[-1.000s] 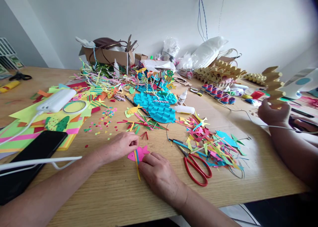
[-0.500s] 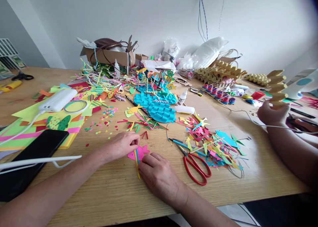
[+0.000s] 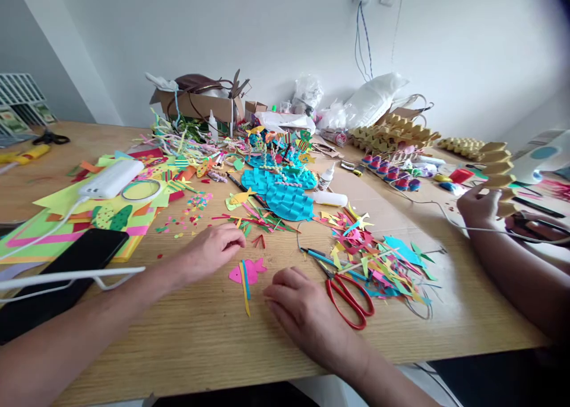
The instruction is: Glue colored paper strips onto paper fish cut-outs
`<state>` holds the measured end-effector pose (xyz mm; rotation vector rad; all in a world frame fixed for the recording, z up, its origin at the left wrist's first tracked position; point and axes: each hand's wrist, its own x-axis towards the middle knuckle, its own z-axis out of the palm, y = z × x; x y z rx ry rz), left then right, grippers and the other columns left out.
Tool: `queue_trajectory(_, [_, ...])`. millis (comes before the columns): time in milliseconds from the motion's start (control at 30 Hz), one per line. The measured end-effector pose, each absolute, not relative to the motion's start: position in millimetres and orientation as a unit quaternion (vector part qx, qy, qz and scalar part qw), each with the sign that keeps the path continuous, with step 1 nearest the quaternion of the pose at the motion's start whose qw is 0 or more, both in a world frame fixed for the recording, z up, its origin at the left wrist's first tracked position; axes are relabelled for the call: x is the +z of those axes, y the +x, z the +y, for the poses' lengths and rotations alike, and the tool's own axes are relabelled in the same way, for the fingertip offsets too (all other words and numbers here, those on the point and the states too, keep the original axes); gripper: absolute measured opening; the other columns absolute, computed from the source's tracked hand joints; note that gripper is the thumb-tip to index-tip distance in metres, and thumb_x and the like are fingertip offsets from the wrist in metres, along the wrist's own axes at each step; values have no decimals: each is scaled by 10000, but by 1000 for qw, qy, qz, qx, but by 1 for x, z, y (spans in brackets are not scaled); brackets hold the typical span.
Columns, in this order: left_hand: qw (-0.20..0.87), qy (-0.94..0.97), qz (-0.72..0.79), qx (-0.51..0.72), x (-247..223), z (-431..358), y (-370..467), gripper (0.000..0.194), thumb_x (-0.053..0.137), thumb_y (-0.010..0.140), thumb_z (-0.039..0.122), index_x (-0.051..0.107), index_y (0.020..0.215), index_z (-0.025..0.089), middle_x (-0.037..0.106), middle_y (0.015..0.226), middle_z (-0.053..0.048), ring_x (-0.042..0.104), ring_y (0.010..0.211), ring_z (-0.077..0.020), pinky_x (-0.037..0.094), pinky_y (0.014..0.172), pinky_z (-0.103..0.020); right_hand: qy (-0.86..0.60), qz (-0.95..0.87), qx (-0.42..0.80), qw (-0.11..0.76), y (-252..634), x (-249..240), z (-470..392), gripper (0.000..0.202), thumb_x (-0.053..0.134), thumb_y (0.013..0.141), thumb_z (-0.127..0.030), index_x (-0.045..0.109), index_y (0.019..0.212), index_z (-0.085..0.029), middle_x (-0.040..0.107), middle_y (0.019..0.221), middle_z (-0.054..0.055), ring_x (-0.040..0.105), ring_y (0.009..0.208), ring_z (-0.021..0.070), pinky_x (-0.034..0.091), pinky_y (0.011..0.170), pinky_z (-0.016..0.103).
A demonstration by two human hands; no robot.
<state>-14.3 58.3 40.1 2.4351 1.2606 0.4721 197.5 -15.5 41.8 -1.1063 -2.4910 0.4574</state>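
A pink paper fish lies flat on the table between my hands. A yellow paper strip and a blue paper strip lie across it, their lower ends sticking out past its edge. My left hand is just up and left of the fish, fingers curled in and nothing seen in them. To the fish's lower right rests my right hand, its fingers closed together with nothing showing between them. Both hands are apart from the fish. Right of my right hand lie red-handled scissors.
Paper scraps and a blue pen lie to the right. Blue scalloped paper pieces stand ahead, near a glue bottle. A phone and power bank are left. Another person's hand holds an egg-carton piece.
Both my hands have let go of the fish and strips: the left drew up and left, the right moved right. More of the fish and blue strip shows.
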Motion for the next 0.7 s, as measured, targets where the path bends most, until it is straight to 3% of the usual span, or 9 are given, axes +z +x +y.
queue_trajectory(167, [74, 923, 346, 154, 32, 12, -18, 306, 326, 876, 83, 598, 976, 184, 625, 938, -27, 556, 868, -152, 458, 771, -262, -443, -852, 189, 206, 193, 51, 6, 167, 494, 842, -155, 655, 803, -179, 577, 756, 22, 535, 718, 116, 375, 635, 207])
queue_trajectory(400, [-105, 928, 304, 188, 16, -24, -13, 423, 183, 915, 73, 583, 1047, 107, 626, 1067, -65, 526, 1026, -175, 454, 865, -274, -439, -868, 213, 92, 164, 52, 30, 189, 497, 786, -105, 672, 749, -165, 632, 749, 23, 560, 702, 104, 365, 616, 182])
queue_trajectory(700, [-115, 924, 300, 207, 11, -24, -11, 498, 111, 942, 130, 606, 989, 126, 661, 986, -36, 557, 961, -162, 465, 819, -277, -451, -874, 181, 14, 153, 52, 33, 203, 480, 787, -161, 681, 762, -175, 671, 775, 45, 584, 719, 129, 378, 629, 202])
